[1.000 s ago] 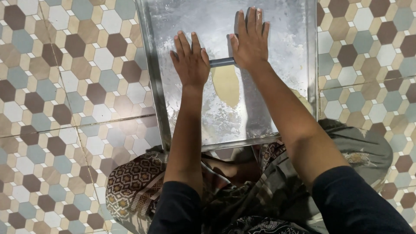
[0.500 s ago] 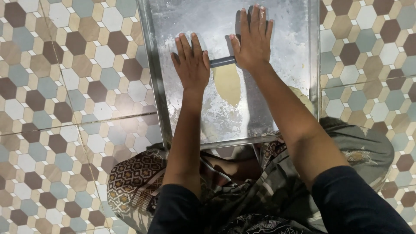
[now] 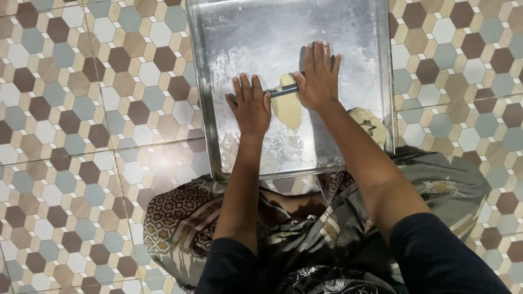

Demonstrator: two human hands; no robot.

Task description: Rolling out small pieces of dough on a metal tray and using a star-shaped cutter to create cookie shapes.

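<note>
Both hands lie flat, palms down, on one thin metal rolling rod (image 3: pixel 283 91) that crosses a floured steel tray (image 3: pixel 210 109) set on the hexagon-tiled floor (image 3: pixel 81 109). The left hand (image 3: pixel 251 106) rests on the rod's left end with its fingers (image 3: pixel 246 87) straight, close together and pointing away from the body; the right hand (image 3: pixel 320 76) covers the right end in the same way, its fingers (image 3: pixel 318 54) extended and only slightly spread. Neither hand curls around the rod; each presses on it from above. Only a short grey stretch of the rod shows in the gap between the two hands. Under that stretch lies one oval sheet of pale dough (image 3: pixel 287 106), reaching from just behind the rod back toward the wrists. The dough looks soft, light and easily torn or stretched, likely a little tacky despite the flour dusting, so it is best lifted from under its edge with flat fingers rather than pinched. The rod appears stiff, smooth and apt to slip, and its ends, where the palms sit, seem the sound places to bear on it. A second lump of dough (image 3: pixel 369 122) sits by the tray's rim, just beside the right forearm. Counted: one tray, one rod, one rolled sheet, one lump. Patterned cloth (image 3: pixel 180 218) covers the knees below the tray.
</note>
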